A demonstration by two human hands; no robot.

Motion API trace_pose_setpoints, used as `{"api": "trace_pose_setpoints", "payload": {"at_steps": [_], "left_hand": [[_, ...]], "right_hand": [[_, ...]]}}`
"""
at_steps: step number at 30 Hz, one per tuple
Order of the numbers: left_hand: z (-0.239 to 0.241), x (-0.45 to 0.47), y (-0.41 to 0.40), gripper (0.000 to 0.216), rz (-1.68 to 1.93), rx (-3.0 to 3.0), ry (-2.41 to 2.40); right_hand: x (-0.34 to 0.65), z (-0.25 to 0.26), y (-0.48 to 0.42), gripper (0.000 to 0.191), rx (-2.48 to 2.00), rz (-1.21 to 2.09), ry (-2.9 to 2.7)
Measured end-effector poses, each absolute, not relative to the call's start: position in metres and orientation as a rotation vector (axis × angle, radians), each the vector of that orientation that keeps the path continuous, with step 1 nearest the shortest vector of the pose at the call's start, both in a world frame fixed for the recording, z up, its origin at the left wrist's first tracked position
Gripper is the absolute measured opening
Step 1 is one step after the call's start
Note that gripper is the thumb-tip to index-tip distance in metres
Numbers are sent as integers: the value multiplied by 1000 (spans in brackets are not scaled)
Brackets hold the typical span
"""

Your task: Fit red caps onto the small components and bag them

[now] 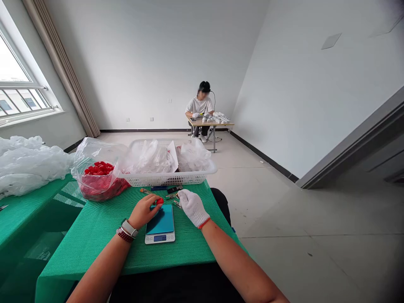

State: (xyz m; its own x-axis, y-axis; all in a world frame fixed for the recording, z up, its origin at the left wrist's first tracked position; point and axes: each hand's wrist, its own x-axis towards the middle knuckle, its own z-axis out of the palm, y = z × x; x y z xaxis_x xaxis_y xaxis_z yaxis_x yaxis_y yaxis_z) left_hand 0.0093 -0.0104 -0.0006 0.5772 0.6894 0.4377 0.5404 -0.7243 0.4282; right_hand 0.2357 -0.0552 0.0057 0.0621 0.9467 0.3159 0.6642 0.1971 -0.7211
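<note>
My left hand (143,210), bare with a watch and a bead bracelet at the wrist, pinches a small red cap (159,201) at the far edge of a digital scale (160,224) with a blue top. My right hand (192,206) wears a white knit glove and rests on the green tablecloth (101,227) just right of the scale, fingers curled over small metal clips (173,194); what it holds, if anything, is hidden.
A clear bag of red caps (99,179) sits at the left. Behind the scale stands a white plastic basket (170,177) with plastic bags. More plastic bags (27,162) lie on a second green table at far left. Another person sits at a distant desk (211,123).
</note>
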Motion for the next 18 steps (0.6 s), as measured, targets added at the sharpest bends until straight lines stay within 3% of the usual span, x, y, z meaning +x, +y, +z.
{"api": "trace_pose_setpoints", "payload": {"at_steps": [9, 18], "left_hand": [[-5, 8, -8, 21, 839, 2538, 1028], [-2, 17, -14, 18, 846, 2368, 1067]], "right_hand": [[236, 6, -56, 48, -1555, 525, -1700], [223, 6, -64, 46, -1522, 333, -1927]]}}
